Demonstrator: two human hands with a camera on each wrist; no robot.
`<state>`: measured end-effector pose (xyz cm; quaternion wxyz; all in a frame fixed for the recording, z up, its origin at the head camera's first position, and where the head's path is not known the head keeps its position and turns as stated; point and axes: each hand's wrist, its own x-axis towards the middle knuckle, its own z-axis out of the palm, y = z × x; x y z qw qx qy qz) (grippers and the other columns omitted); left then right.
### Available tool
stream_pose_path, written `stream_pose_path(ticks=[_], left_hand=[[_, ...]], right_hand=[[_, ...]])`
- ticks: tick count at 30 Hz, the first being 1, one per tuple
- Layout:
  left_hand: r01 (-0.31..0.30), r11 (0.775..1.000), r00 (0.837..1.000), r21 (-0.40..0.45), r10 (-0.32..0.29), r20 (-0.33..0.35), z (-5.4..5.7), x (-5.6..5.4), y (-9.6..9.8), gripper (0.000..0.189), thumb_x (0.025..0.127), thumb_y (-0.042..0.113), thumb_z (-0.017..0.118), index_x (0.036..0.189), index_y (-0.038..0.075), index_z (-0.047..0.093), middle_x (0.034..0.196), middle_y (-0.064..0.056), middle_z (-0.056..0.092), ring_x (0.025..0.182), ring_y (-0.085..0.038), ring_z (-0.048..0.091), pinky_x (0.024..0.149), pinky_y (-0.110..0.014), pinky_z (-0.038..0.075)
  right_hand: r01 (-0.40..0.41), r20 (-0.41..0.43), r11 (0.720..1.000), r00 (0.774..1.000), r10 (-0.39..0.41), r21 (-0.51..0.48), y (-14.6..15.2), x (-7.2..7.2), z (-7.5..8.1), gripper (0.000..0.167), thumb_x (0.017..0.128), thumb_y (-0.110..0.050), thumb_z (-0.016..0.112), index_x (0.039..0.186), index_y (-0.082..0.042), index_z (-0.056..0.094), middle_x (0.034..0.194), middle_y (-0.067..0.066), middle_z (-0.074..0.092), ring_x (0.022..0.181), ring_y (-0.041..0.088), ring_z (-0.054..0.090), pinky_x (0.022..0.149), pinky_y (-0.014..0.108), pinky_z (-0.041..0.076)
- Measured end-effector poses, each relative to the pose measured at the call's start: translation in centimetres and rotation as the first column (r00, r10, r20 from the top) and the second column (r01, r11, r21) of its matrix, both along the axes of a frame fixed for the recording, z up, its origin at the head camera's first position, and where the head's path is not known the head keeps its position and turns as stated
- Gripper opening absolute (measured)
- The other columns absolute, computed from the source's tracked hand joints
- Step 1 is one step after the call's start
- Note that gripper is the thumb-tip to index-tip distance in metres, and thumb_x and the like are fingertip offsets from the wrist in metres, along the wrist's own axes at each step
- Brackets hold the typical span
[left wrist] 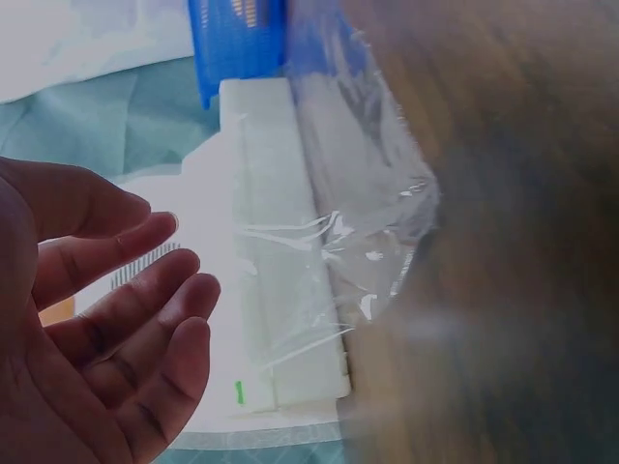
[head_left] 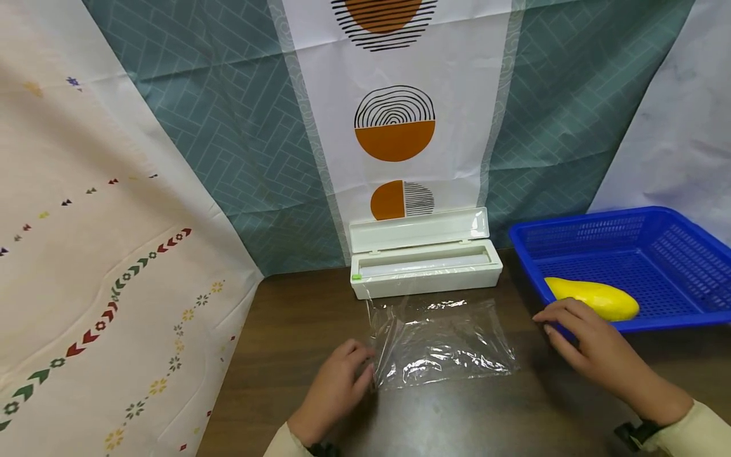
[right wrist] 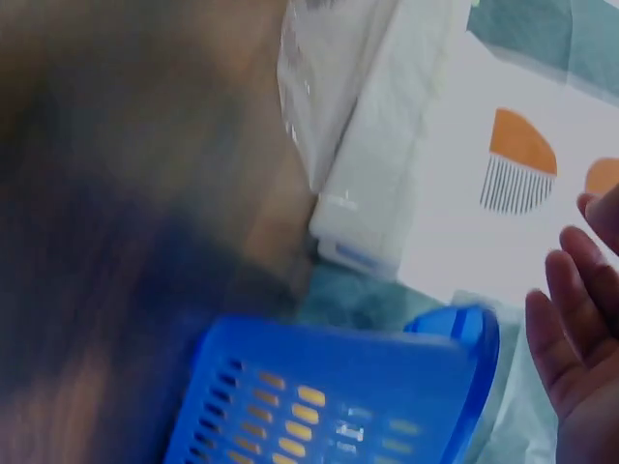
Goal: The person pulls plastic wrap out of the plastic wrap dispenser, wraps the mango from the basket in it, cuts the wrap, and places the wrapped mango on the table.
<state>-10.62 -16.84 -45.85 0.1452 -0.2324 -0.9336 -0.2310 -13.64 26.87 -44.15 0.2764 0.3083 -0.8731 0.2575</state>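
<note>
A sheet of clear plastic wrap (head_left: 445, 343) lies on the table in front of a white wrap dispenser box (head_left: 428, 279), whose lid is raised and whose roll shows inside. At the sheet's left edge is my left hand (head_left: 339, 384); in the left wrist view its fingers (left wrist: 164, 309) are loosely bent, with nothing between thumb and fingertips. My right hand (head_left: 596, 349) hovers by the front left corner of a blue basket (head_left: 685, 254), its fingers loosely bent and holding nothing. Inside that basket, a smooth yellow, elongated fruit or vegetable (head_left: 596, 299) rests, partly overlapped by the right hand.
The dark wooden table (head_left: 297, 324) runs up to a green and white patterned cloth (head_left: 228, 127) behind the box. A cream embroidered cloth (head_left: 114, 285) hangs along the left side. At the right, a pale cloth (head_left: 685, 127) hangs behind the basket.
</note>
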Motion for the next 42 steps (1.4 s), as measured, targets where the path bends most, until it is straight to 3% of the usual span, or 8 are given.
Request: stream_pose_path(ticks=[4, 8, 13, 19, 27, 30, 36, 42], left_hand=[[-0.018, 0.999, 1.000, 0.028, 0.018, -0.013, 0.5, -0.4, 0.1, 0.014, 0.090, 0.013, 0.072, 0.104, 0.015, 0.074, 0.096, 0.006, 0.062, 0.089, -0.008, 0.060, 0.079, -0.029, 0.053], [-0.033, 0.997, 0.999, 0.065, 0.033, -0.006, 0.9, -0.8, 0.3, 0.013, 0.091, 0.014, 0.071, 0.104, 0.017, 0.074, 0.096, 0.006, 0.063, 0.087, -0.006, 0.059, 0.077, -0.027, 0.052], [-0.040, 0.995, 0.999, 0.093, 0.041, -0.010, 1.3, -1.2, 0.7, 0.015, 0.092, 0.014, 0.071, 0.106, 0.016, 0.075, 0.096, 0.006, 0.064, 0.084, -0.005, 0.058, 0.075, -0.025, 0.051], [-0.043, 0.995, 0.999, 0.094, 0.041, 0.023, 1.5, -1.8, 1.4, 0.017, 0.094, 0.016, 0.069, 0.109, 0.016, 0.075, 0.100, 0.005, 0.065, 0.081, -0.007, 0.056, 0.075, -0.025, 0.050], [-0.036, 0.991, 0.997, 0.126, 0.028, 0.070, 1.6, -2.3, 2.2, 0.020, 0.094, 0.015, 0.068, 0.113, 0.013, 0.074, 0.102, 0.003, 0.065, 0.089, -0.009, 0.062, 0.077, -0.026, 0.052], [-0.034, 0.991, 0.997, 0.128, 0.024, 0.079, 1.6, -2.5, 2.5, 0.020, 0.095, 0.015, 0.068, 0.114, 0.013, 0.074, 0.102, 0.004, 0.064, 0.089, -0.007, 0.061, 0.077, -0.025, 0.051], [-0.046, 0.989, 0.992, 0.138, 0.030, 0.119, 1.6, -2.7, 3.0, 0.019, 0.096, 0.018, 0.066, 0.113, 0.015, 0.074, 0.102, 0.005, 0.063, 0.093, -0.007, 0.063, 0.078, -0.026, 0.052], [-0.046, 0.988, 0.989, 0.149, 0.025, 0.144, 1.5, -2.9, 3.1, 0.019, 0.097, 0.018, 0.065, 0.113, 0.012, 0.073, 0.102, 0.004, 0.063, 0.095, -0.009, 0.065, 0.077, -0.025, 0.052]], right_hand=[[0.137, 0.024, 0.990, 0.990, -0.137, -0.012, 1.0, -0.7, 0.2, 0.041, 0.075, 0.010, 0.076, 0.111, -0.009, 0.070, 0.112, 0.007, 0.062, 0.103, 0.011, 0.052, 0.092, 0.004, 0.032], [0.267, 0.120, 0.964, 0.956, -0.266, 0.010, 2.0, -1.3, 0.1, 0.037, 0.083, 0.004, 0.073, 0.118, -0.003, 0.066, 0.120, 0.019, 0.057, 0.104, 0.033, 0.054, 0.083, 0.031, 0.045], [0.321, 0.209, 0.944, 0.921, -0.330, 0.076, 3.4, -2.4, -0.1, 0.042, 0.086, -0.004, 0.073, 0.125, 0.002, 0.061, 0.123, 0.029, 0.054, 0.103, 0.047, 0.053, 0.073, 0.061, 0.043], [0.316, 0.267, 0.923, 0.891, -0.368, 0.218, 5.1, -4.0, -0.1, 0.052, 0.080, -0.013, 0.080, 0.126, 0.003, 0.061, 0.119, 0.033, 0.056, 0.097, 0.048, 0.056, 0.071, 0.061, 0.045], [0.252, 0.403, 0.896, 0.825, -0.397, 0.367, 6.1, -5.8, 0.7, 0.069, 0.083, -0.031, 0.079, 0.136, 0.004, 0.053, 0.129, 0.036, 0.051, 0.104, 0.050, 0.055, 0.075, 0.062, 0.047], [0.228, 0.435, 0.887, 0.805, -0.403, 0.400, 6.4, -6.3, 0.9, 0.074, 0.082, -0.034, 0.079, 0.139, 0.004, 0.051, 0.131, 0.038, 0.050, 0.107, 0.053, 0.055, 0.077, 0.066, 0.046], [0.200, 0.514, 0.872, 0.740, -0.433, 0.447, 7.2, -7.3, 1.0, 0.083, 0.081, -0.037, 0.077, 0.143, 0.007, 0.044, 0.134, 0.042, 0.044, 0.111, 0.059, 0.050, 0.082, 0.072, 0.043], [0.181, 0.547, 0.871, 0.715, -0.436, 0.456, 7.5, -8.0, 0.6, 0.090, 0.078, -0.037, 0.079, 0.144, 0.010, 0.041, 0.133, 0.045, 0.041, 0.112, 0.063, 0.048, 0.082, 0.073, 0.043]])
